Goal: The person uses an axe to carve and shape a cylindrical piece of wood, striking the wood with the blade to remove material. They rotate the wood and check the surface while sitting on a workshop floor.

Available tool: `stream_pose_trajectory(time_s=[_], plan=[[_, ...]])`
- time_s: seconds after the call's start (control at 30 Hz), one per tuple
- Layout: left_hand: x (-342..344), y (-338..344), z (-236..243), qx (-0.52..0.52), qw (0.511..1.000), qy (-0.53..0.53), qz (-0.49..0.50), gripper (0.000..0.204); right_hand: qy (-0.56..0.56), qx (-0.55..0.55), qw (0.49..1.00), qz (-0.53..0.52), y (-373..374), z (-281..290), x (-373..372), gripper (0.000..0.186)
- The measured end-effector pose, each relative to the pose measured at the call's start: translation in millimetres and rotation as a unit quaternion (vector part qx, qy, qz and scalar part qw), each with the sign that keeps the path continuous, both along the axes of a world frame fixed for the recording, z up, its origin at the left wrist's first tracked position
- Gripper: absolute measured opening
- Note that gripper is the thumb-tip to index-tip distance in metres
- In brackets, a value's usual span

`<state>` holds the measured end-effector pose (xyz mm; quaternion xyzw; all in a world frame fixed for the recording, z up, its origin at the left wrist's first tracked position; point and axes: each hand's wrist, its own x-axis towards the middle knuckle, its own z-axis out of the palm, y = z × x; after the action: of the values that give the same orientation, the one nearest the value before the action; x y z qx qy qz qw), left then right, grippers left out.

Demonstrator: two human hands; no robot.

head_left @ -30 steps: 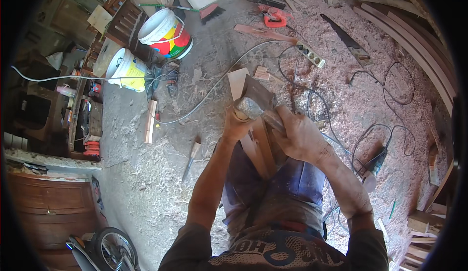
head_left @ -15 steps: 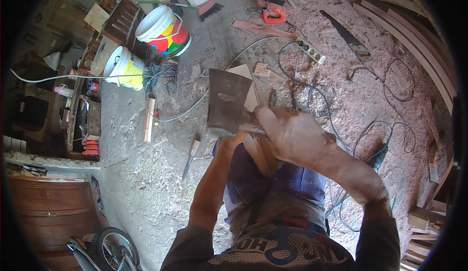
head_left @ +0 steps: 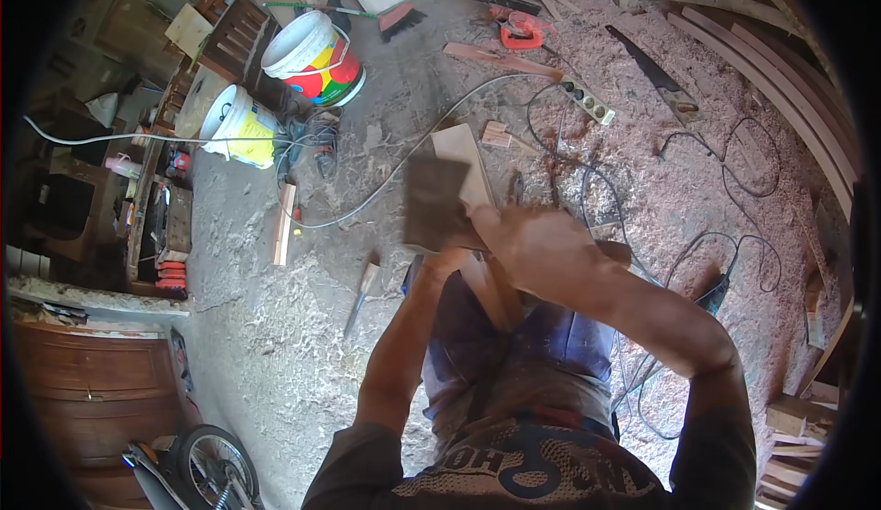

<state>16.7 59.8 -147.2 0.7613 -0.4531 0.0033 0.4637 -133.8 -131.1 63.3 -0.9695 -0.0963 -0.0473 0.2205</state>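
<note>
My right hand (head_left: 541, 249) is closed on the wooden handle of a hatchet (head_left: 431, 194), whose broad dark head is raised in front of me and slightly blurred. My left hand (head_left: 447, 258) is mostly hidden under the hatchet head, at a pale wooden board (head_left: 459, 143); what its fingers grip, and how, is hidden. Longer wood pieces (head_left: 486, 294) lie between my legs beneath my hands.
Paint buckets (head_left: 312, 70), a chisel (head_left: 362, 294), a power strip (head_left: 587, 99), cables, a handsaw (head_left: 656, 74), a red tool (head_left: 520, 31), broom (head_left: 396, 19), power tool (head_left: 711, 299), motorbike wheel (head_left: 216, 469) and stacked boards (head_left: 771, 88) surround me on a shaving-strewn floor.
The hatchet head has swung up and left from between my hands, now covering much of my left hand. My right hand and forearm have moved up and left with it.
</note>
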Motion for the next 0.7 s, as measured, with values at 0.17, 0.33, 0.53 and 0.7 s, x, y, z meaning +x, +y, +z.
stream_pose_trajectory(time_s=[0.17,0.33,0.53,0.7], plan=[[0.6,-7.8,-22.2,-0.082,0.995,0.061,0.017,0.023,0.02,-0.042,0.999,0.011,-7.0,5.1,-7.0,0.031],[-14.0,-9.7,18.4,-0.024,0.997,-0.066,0.022,0.022,0.01,-0.025,1.0,0.004,-4.2,33.9,-9.9,0.036],[-36.7,-8.0,20.6,-0.017,0.997,-0.076,0.013,0.03,0.035,-0.006,0.999,-0.015,-16.6,-23.7,-12.7,0.037],[0.4,-36.4,61.1,-0.015,0.985,0.136,0.108,0.037,0.01,0.112,0.991,-0.068,-21.3,14.0,-12.3,0.035]])
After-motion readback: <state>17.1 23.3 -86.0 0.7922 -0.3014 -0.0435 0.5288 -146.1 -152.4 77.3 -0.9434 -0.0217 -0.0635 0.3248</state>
